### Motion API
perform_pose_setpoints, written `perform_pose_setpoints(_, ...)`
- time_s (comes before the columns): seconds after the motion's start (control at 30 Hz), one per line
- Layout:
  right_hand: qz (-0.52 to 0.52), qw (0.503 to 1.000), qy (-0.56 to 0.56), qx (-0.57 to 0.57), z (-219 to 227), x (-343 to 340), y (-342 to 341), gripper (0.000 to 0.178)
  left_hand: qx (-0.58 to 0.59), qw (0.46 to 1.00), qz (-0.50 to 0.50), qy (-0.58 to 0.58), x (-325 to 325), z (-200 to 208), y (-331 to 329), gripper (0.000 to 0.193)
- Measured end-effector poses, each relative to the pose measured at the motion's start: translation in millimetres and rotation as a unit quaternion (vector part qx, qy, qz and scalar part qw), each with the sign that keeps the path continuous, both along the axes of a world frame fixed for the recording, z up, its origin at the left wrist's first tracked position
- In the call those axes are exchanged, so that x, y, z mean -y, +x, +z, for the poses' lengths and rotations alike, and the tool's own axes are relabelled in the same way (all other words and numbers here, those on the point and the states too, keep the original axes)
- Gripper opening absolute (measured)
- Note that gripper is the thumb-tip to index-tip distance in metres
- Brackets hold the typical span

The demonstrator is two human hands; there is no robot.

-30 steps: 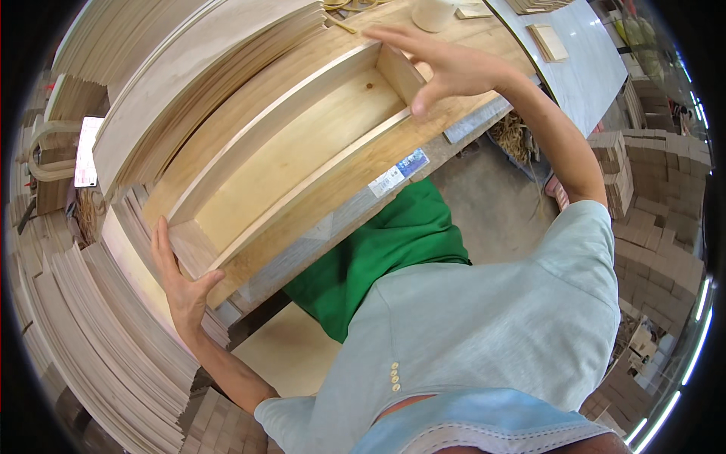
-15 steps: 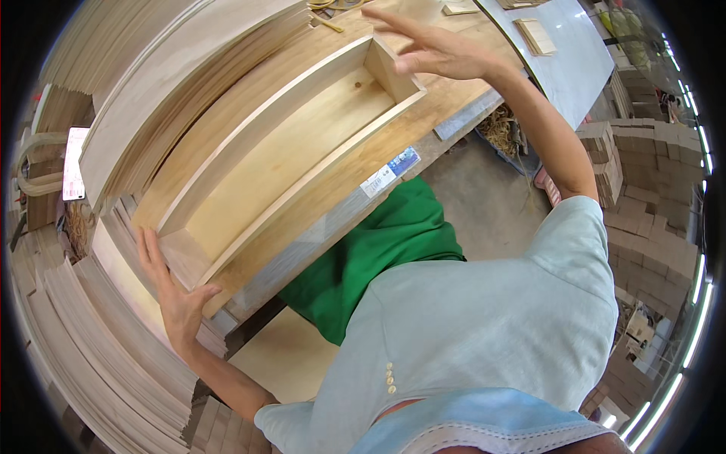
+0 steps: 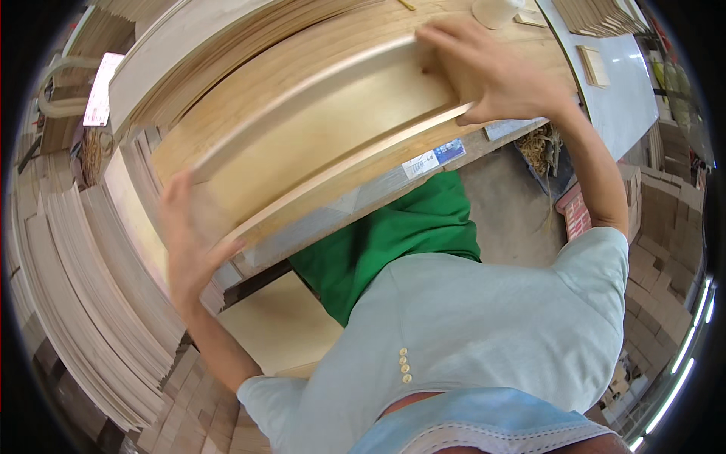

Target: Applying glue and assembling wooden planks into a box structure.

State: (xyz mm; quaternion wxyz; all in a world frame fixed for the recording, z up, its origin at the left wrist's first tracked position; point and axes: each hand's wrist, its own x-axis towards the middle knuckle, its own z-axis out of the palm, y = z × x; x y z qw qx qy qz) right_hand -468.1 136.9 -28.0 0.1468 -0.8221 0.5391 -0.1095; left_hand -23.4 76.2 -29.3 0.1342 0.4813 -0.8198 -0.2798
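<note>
A long, shallow wooden drawer box [image 3: 363, 163] with pale thin walls and a plywood bottom lies between my hands, over the wooden workbench [image 3: 541, 60]. My left hand [image 3: 189, 253] grips its left end, thumb at the near corner and fingers at the far one. At the right end my right hand [image 3: 507, 76] spans the short wall, fingers on the far corner and thumb on the near rim. Both hands and the box are smeared by motion. Whether the box touches the bench, I cannot tell. Nothing is seen inside it.
Stacked thin boards [image 3: 249, 45] line the bench's far side; more boards [image 3: 91, 280] stand at left. A grey-topped table [image 3: 624, 106] holds small wooden pieces [image 3: 594, 66]. Below the bench are a bin of shavings [image 3: 538, 151] and a pink basket [image 3: 576, 210]. A lit phone [image 3: 102, 89] is far left.
My right hand has come down from above the box's right end and closed on it. My left hand has closed on the left end. The view has shifted, and the box is blurred now.
</note>
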Motion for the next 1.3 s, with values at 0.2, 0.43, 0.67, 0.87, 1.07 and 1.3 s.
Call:
perform_pose_setpoints(0.2,0.014,1.0,-0.011,-0.012,0.1,-3.6,-2.7,0.099,-0.005,0.999,-0.003,0.038,-0.6,-2.5,-3.8,0.115)
perform_pose_setpoints(0.43,0.026,0.994,-0.053,-0.09,-4.9,-5.8,4.9,0.111,0.082,0.995,-0.05,-0.003,-4.7,14.2,-17.0,0.12)
perform_pose_setpoints(0.67,0.024,0.995,-0.072,-0.059,-17.4,-0.5,16.5,0.103,0.102,0.993,-0.06,0.0,-1.9,6.1,-29.7,0.116)
perform_pose_setpoints(0.87,0.021,0.996,-0.067,-0.063,-16.1,-1.7,18.0,0.106,0.088,0.994,-0.068,-0.007,-1.5,6.2,-28.0,0.115)
perform_pose_setpoints(1.07,0.031,0.987,-0.04,-0.153,-2.2,-3.5,24.3,0.116,0.132,0.985,-0.089,-0.06,-5.4,10.7,-30.1,0.12)
perform_pose_setpoints(1.3,0.074,0.989,-0.067,-0.11,-8.1,10.9,50.4,0.107,0.172,0.978,-0.119,-0.027,1.8,15.0,-53.8,0.117)
